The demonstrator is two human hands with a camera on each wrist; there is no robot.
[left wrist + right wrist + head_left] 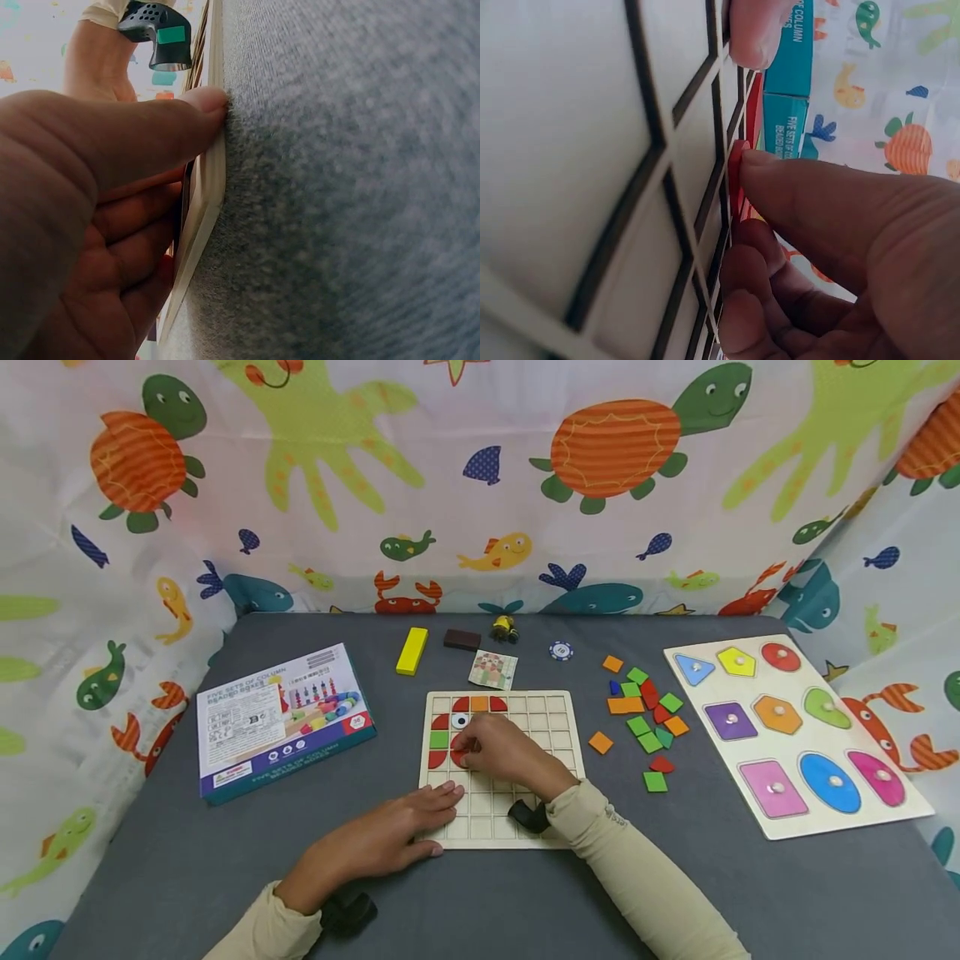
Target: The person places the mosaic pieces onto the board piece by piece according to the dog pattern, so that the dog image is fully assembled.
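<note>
Nearest the viewer, the left hand [382,843] lies flat on the grey tabletop [187,868], fingers straight, their tips resting on the lower left corner of the grid board [551,714]. The left wrist view shows the thumb [202,105] pressed against the board's thin wooden edge, so this hand holds nothing and only steadies the board.

Just beyond it, the right hand [506,752] is curled over the left part of the board. In the right wrist view its thumb and fingertips pinch a small red tile [737,176], which stands on edge against the grid, over a cell beside the tiles already laid. The tile looks like a thin, stiff, light piece of painted wood; it should not bend, but its smooth faces could slip, so its edges seem the best place to pinch it, tipping it flat into its cell.

Laid tiles sit in the board's upper left: red curved ones, a green square [438,739] and an orange square [479,702].

To the right lies a scatter of loose tiles [645,714], and further right a shape puzzle [795,735] with knobbed pieces. To the left is a toy box [281,718]. Farther back lie a pattern card [492,670], a yellow block [412,651], a dark block [461,639] and a round chip [561,650], before the sea-animal cloth [480,485].
</note>
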